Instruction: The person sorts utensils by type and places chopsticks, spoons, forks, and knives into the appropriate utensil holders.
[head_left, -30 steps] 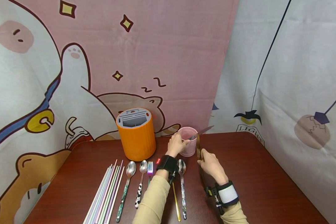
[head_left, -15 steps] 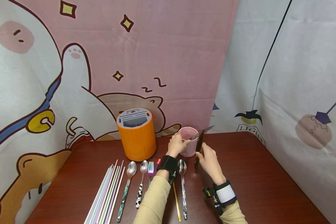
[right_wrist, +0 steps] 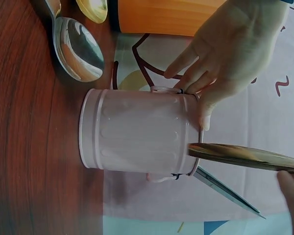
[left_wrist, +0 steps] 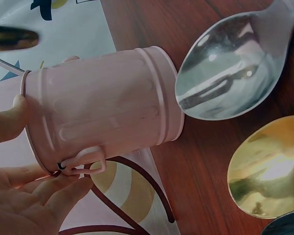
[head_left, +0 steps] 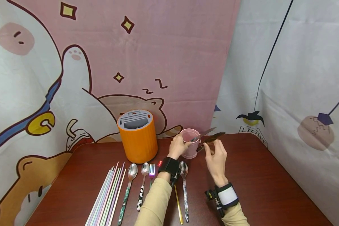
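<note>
We are gripping the pail (head_left: 190, 152) with our half-curled left hand (head_left: 177, 147) and pinching a gold utensil (head_left: 215, 137) near it between our right hand's (head_left: 217, 159) thumb and fingertips.

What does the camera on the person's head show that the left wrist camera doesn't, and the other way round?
Only the head view: the right hand, the orange container, the fork and the pastel sticks.

Only the left wrist view: a gold spoon bowl and the bucket handle by the left fingertips.

Both: the pink bucket, the left hand at its rim, a silver spoon and part of a brownish-gold utensil.
</note>
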A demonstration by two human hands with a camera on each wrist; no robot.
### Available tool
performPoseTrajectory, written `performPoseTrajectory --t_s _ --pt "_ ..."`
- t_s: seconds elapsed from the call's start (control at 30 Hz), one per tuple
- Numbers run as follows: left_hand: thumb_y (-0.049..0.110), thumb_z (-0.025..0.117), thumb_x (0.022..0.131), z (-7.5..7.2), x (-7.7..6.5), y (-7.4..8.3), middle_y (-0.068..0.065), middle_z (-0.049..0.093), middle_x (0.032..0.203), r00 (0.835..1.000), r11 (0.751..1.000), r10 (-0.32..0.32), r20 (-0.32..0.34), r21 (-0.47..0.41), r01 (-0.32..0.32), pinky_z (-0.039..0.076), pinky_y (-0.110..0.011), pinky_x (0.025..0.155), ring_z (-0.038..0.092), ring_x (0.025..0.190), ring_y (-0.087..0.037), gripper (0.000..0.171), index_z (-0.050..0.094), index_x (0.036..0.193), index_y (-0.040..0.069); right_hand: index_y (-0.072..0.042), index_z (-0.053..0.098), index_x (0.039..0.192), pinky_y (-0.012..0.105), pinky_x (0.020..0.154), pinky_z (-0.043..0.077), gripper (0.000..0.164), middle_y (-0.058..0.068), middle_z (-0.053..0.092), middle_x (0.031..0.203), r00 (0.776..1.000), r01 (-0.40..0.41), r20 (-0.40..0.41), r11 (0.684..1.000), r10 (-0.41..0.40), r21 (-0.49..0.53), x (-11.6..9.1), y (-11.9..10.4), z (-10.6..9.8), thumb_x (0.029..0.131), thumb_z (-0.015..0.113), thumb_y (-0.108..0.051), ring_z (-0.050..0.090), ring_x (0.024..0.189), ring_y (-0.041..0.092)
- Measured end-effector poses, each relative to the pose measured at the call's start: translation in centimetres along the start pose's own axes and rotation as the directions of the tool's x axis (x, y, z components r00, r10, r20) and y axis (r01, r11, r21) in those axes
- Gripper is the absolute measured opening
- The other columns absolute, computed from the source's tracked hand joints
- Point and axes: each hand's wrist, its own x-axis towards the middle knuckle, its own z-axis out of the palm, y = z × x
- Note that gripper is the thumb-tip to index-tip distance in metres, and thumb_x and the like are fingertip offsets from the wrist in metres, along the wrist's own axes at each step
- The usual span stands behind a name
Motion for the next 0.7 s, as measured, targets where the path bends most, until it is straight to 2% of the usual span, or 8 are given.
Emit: performPoseTrajectory --t_s 0.13,0.27,0.33,0.4,0.57,0.7 --pt "0.032 0.073 0.082 -0.1 0.0 0.0 -0.016 0.064 0.118 1.0 1.0 -0.001 -0.001 0.008 0.001 0.052 -0.048 0.082 0.064 0.105 -0.037 0.058 0.055 0.128 0.001 0.003 0.064 0.094 0.003 0.071 0.044 0.015 0.015 0.064 0.086 0.993 0.037 -0.11 0.999 -0.036 0.012 0.0 -0.2 0.2 0.08 0.07 0.003 0.064 0.082 0.02" --pt "0.032 0.073 0.082 -0.1 0.0 -0.1 -0.016 0.065 0.117 1.0 1.0 -0.002 -0.001 0.006 0.002 0.052 -0.049 0.081 0.064 0.104 -0.038 0.057 0.056 0.126 0.001 0.005 0.064 0.094 0.004 0.073 0.047 0.016 0.017 0.063 0.086 0.985 0.011 -0.174 0.996 0.004 0.085 -0.1 -0.4 0.6 0.079 0.07 0.006 0.061 0.084 0.002" --pt "0.032 0.073 0.082 0.0 0.0 -0.2 -0.016 0.065 0.117 1.0 1.0 -0.005 0.002 0.008 0.005 0.052 -0.049 0.08 0.064 0.103 -0.038 0.057 0.056 0.126 0.001 0.005 0.064 0.094 0.005 0.072 0.048 0.015 0.017 0.062 0.086 0.982 -0.008 -0.185 0.992 0.031 0.125 -0.1 -0.3 0.9 0.08 0.069 0.007 0.06 0.086 -0.002" --pt "0.032 0.073 0.082 0.1 0.0 -0.3 -0.016 0.065 0.116 1.0 1.0 -0.004 0.006 0.009 0.004 0.052 -0.049 0.08 0.065 0.103 -0.038 0.056 0.056 0.126 0.001 0.006 0.065 0.093 0.004 0.072 0.047 0.015 0.017 0.062 0.086 0.981 -0.021 -0.19 0.992 0.044 0.123 -0.1 0.0 1.4 0.079 0.07 0.007 0.061 0.086 0.002" --pt "0.031 0.074 0.081 0.0 0.1 -0.3 -0.017 0.065 0.116 1.0 1.0 0.003 0.001 0.011 -0.003 0.053 -0.049 0.081 0.064 0.103 -0.038 0.057 0.056 0.126 0.0 0.006 0.067 0.094 0.001 0.068 0.044 0.015 0.018 0.063 0.088 0.985 -0.045 -0.162 0.992 0.064 0.116 0.3 1.0 2.9 0.08 0.071 0.003 0.063 0.084 0.024" --pt "0.03 0.074 0.081 -0.1 0.0 -0.1 -0.018 0.064 0.117 1.0 1.0 0.009 0.0 0.002 -0.009 0.052 -0.049 0.082 0.064 0.104 -0.038 0.059 0.054 0.128 -0.001 0.004 0.065 0.098 0.003 0.065 0.046 0.017 0.018 0.063 0.09 0.992 -0.05 -0.104 0.989 0.065 0.141 0.6 1.6 3.9 0.083 0.069 -0.002 0.064 0.082 0.027"
